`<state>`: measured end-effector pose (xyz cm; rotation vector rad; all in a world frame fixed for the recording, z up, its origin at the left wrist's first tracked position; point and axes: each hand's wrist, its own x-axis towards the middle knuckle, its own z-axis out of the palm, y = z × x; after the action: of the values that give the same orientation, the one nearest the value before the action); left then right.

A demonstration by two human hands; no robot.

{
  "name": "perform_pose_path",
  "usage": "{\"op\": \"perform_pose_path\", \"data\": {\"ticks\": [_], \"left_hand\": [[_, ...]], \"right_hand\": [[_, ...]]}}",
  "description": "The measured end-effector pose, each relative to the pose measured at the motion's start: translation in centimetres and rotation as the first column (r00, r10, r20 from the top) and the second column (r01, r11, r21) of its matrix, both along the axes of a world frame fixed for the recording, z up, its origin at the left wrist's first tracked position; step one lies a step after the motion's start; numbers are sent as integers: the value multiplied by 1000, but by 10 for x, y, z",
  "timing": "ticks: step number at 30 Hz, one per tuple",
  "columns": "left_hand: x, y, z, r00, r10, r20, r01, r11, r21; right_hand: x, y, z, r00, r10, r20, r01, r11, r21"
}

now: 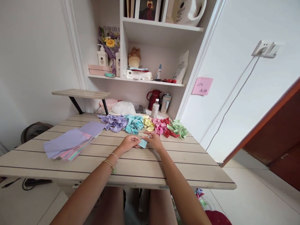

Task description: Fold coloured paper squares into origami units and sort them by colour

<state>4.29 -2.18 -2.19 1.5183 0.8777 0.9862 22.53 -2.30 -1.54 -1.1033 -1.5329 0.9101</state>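
A small folded piece of light blue paper (142,143) is held between my two hands, just above the table's middle. My left hand (129,142) pinches its left edge, the fingers closed. On its right side, my right hand (152,140) grips the upper corner with thumb and fingers. Beyond the hands lie heaps of folded paper pieces: purple (114,122), blue (134,124), yellow (148,122), pink (159,126), red (172,134) and green (178,128). To the left, a fanned stack of coloured paper sheets (67,142) has purple on top.
The slatted wooden table (187,172) carries a small raised shelf (81,93) at the back left. Behind the heaps stand a clear bottle (155,108), a dark red jug (154,99) and a patterned cup (165,103). A pink note (202,86) is stuck to the right wall.
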Motion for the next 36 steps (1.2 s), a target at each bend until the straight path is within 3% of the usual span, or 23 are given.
{"op": "perform_pose_path", "data": {"ticks": [4,10,15,19,21,23,25,27,30,36], "left_hand": [[2,-2,-1,1000,-8,3,8,1000,21],[2,-4,-2,996,-78,-33,78,997,17],[3,-7,0,997,-72,-28,73,997,36],[4,-8,3,995,92,38,-95,992,86],[3,-7,4,973,207,102,-219,967,130],[2,-5,4,948,293,122,-311,934,174],[0,-4,4,932,348,97,-361,902,236],[-1,-3,3,926,374,50,-370,872,321],[0,-5,2,938,346,-24,-307,859,409],[5,-13,6,983,180,-20,-163,926,341]], "right_hand": [[1,2,-3,1000,2,14,-3,1000,25],[-4,0,-1,993,115,19,-116,993,37],[-8,0,0,995,93,30,-95,991,95],[-7,0,-1,992,-114,50,103,979,176],[-6,0,0,968,-248,35,235,946,222],[-8,-3,1,954,-299,-2,292,931,217],[-13,-6,2,977,-209,-42,213,967,141],[-18,-9,2,995,-30,-90,34,999,39],[-25,-11,-1,983,115,-146,-122,992,-39],[-22,-5,-7,987,17,-158,-23,999,-37]]}}
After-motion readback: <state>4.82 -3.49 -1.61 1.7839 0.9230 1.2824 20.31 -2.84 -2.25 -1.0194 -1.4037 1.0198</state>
